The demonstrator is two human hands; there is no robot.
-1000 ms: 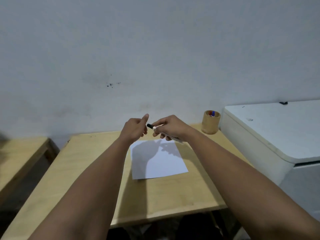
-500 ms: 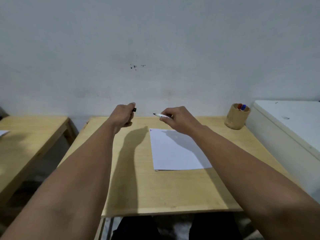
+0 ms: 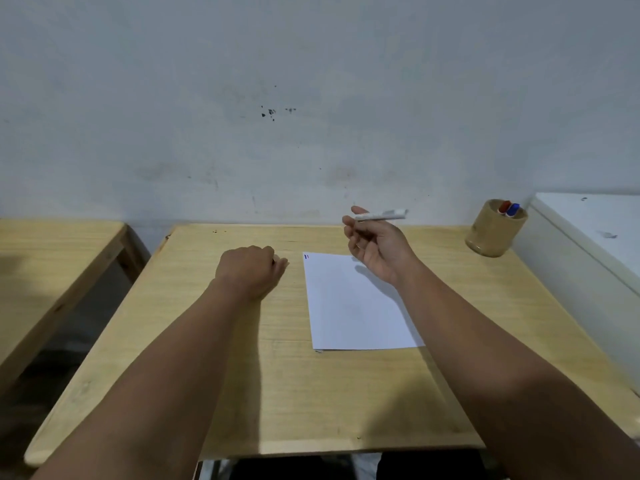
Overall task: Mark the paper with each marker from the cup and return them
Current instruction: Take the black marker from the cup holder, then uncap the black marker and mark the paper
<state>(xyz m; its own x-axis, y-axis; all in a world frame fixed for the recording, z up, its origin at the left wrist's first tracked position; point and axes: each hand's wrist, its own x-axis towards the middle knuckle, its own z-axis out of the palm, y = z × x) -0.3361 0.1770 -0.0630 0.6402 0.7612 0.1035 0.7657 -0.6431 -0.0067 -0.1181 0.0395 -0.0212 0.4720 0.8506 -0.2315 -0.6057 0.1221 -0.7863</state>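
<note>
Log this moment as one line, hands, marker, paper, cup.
right hand: holds marker above desk | left hand: fist on desk | paper: small marks in far-left corner | cup: red and blue markers inside

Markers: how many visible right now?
3. One in the right hand, a white marker above the paper's far edge. Red and blue in the cup; more may be hidden inside.

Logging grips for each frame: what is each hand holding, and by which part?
The right hand holds a marker near one end, between its fingers. The left hand is a closed fist on the table; contents cannot be told.
</note>
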